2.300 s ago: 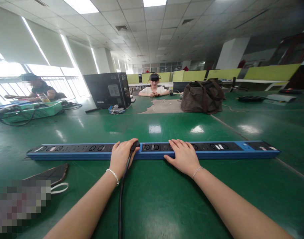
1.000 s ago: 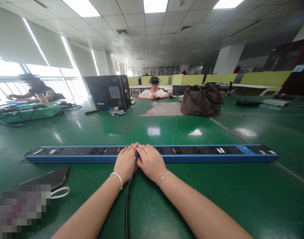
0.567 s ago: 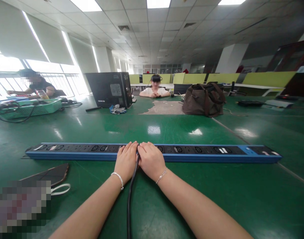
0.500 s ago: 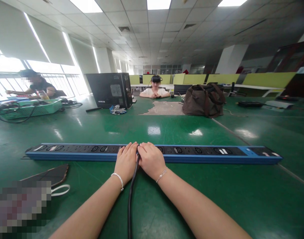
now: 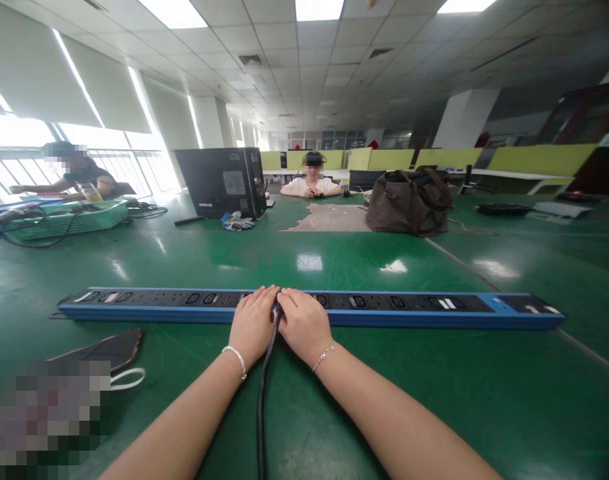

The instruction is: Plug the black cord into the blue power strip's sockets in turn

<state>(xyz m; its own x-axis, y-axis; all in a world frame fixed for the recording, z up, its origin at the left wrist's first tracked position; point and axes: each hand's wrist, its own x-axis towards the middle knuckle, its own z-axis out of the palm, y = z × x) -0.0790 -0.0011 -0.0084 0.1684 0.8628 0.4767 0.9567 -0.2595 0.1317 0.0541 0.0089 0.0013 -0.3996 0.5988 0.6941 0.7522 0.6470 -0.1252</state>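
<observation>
A long blue-and-black power strip (image 5: 419, 313) lies across the green table, its sockets facing up. Over its middle, my left hand (image 5: 253, 323) is closed on the strip, fingers together across the top and near edge. Right beside it, my right hand (image 5: 307, 325) is closed around the end of a black power cable (image 5: 263, 407) at the strip. Both hands touch there. The cable runs down between my forearms out of view. Its plug end is mostly hidden by the fingers, so I cannot tell how far it sits in a socket.
A phone (image 5: 127, 347) lies at the left, near a blurred-out patch and a white loop. Further back are a green basket (image 5: 79, 223) with cables, a black computer case (image 5: 219, 183), gloves (image 5: 238, 221) and a brown bag (image 5: 407, 203). Two people sit beyond.
Both hands stay at the strip's middle with hardly any movement. The strip's left end appears slightly further right, and the view has shifted a little.
</observation>
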